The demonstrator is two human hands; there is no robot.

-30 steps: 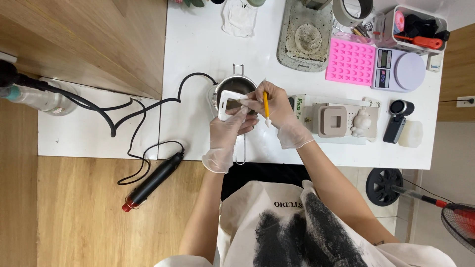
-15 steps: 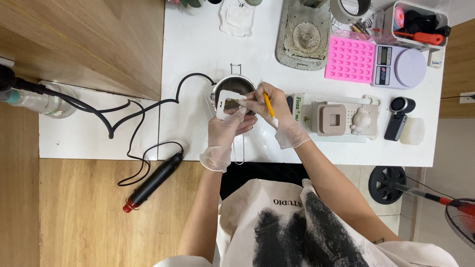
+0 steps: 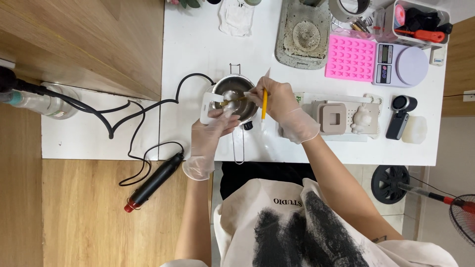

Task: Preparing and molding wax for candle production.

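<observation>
A small metal pot (image 3: 237, 83) with a long handle stands on the white table (image 3: 198, 49). My left hand (image 3: 212, 132), in a clear glove, holds a flat white piece (image 3: 207, 106) at the pot's left rim. My gloved right hand (image 3: 283, 108) grips a thin yellow-handled tool (image 3: 264, 103). A slim stick reaches from that hand across the pot's mouth to the white piece. Both hands meet just above the pot.
On the table's right half lie a beige square mould (image 3: 332, 118), a white figure (image 3: 363, 120), a black device (image 3: 400, 116), a pink silicone mould (image 3: 350, 58), a scale (image 3: 402, 65) and a grey tray (image 3: 304, 34). A black heat gun (image 3: 153, 182) with its cable lies on the wooden floor.
Both hands stay over the pot. The right hand has shifted slightly right, and the stick now lies across the pot's mouth.
</observation>
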